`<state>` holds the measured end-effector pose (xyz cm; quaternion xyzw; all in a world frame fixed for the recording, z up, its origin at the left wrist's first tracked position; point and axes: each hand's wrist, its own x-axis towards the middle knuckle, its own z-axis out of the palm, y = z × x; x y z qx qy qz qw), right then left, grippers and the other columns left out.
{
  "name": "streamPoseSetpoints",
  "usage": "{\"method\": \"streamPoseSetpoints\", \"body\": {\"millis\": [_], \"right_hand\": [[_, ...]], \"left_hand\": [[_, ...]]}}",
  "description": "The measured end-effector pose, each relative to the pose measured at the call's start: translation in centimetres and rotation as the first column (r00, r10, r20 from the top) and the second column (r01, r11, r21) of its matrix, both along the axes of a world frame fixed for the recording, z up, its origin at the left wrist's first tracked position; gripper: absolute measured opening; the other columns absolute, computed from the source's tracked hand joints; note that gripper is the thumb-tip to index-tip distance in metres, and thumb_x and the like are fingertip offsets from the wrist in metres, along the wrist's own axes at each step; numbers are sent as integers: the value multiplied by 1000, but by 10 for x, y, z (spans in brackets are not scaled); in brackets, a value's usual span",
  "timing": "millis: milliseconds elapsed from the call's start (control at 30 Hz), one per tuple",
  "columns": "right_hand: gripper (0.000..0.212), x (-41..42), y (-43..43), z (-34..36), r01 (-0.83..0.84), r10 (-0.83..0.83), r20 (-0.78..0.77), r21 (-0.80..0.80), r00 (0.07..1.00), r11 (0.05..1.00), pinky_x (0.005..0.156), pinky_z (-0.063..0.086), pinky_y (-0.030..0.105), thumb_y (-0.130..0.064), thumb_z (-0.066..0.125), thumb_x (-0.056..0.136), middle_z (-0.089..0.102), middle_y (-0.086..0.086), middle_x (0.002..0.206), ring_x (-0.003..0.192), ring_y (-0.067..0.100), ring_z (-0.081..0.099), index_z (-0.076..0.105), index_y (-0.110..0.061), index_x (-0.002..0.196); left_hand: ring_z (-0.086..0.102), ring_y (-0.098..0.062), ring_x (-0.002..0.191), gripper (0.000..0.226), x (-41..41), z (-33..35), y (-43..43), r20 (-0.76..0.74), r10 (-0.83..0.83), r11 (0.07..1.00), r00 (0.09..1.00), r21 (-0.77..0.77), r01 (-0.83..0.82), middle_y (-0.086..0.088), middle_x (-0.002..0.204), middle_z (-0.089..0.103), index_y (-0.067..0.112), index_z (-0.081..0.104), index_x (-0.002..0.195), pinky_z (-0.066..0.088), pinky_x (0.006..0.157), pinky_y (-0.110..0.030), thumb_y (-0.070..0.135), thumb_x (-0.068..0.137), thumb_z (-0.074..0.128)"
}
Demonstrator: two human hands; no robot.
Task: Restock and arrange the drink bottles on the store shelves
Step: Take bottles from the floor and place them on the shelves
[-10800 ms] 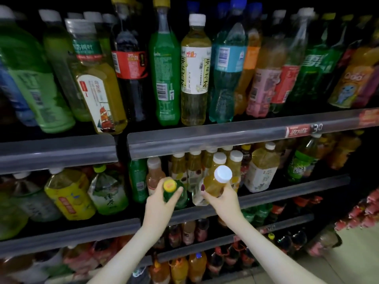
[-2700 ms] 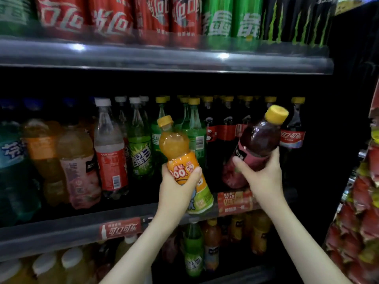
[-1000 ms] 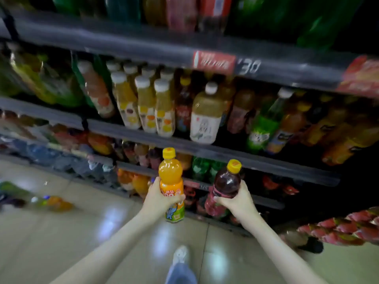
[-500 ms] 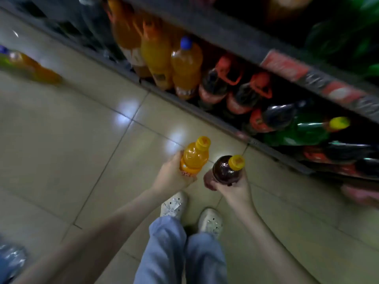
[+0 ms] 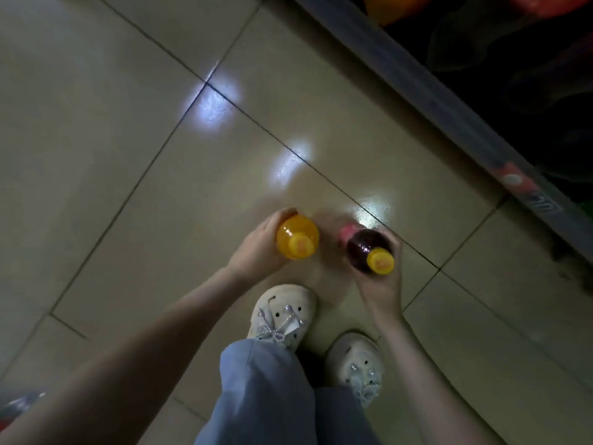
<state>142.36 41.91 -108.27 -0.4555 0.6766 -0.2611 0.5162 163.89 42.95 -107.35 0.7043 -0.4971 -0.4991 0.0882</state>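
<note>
I look straight down at the tiled floor. My left hand grips an orange drink bottle with a yellow cap, seen from above and held upright low over the floor. My right hand grips a dark red drink bottle with a yellow cap and a pink label, tilted slightly toward me. The two bottles are a short gap apart. I cannot tell whether either bottle touches the floor.
The bottom shelf edge with a red price tag runs diagonally across the upper right, with dark bottles behind it. My two light shoes and blue trouser legs stand just below the hands. Beige floor tiles fill the left.
The view has tipped further down, from the lower shelves to the floor. Both hands have lowered the two bottles toward the tiles in front of my shoes.
</note>
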Motion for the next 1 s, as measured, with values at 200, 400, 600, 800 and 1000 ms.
{"method": "streamPoseSetpoints", "body": {"millis": [200,400,600,800,1000], "right_hand": [[104,-9,0,68,-104,131,-92,254,987,962,112,26,23,5,81,68,32,0,147,134,2,33,19,-12,148],[82,-11,-34,240,-111,135,-90,234,987,966,112,30,30,-1,74,79,38,1,146,135,9,36,28,-19,144],[55,2,-94,464,-180,183,-120,39,976,983,88,49,23,0,67,85,49,-1,126,112,10,52,43,-14,133],[52,-10,-126,656,-130,107,-115,-215,988,968,83,48,12,-7,65,89,51,-2,125,110,8,53,43,-10,136],[51,-70,-133,760,-107,20,-194,-448,981,888,93,44,14,-7,63,90,48,-3,130,116,2,50,42,-15,136]], "left_hand": [[40,-23,132,105,16,66,16,-64,15,996,998,88,-9,-7,146,39,13,25,147,29,101,-22,28,64,88],[36,-9,131,93,5,236,-6,-96,162,985,982,75,-155,-1,148,35,13,22,148,27,102,-17,22,76,79],[45,-12,128,62,-20,458,-82,-226,123,985,966,-88,-146,0,140,46,15,38,141,36,99,-18,17,86,67],[52,-8,115,51,-56,649,-140,-202,-138,899,970,-437,36,-4,132,51,12,45,134,37,95,-9,15,88,65],[39,-15,131,58,-122,755,-175,37,-363,644,931,-712,280,-5,141,41,11,37,141,33,110,-28,23,90,61]]}}
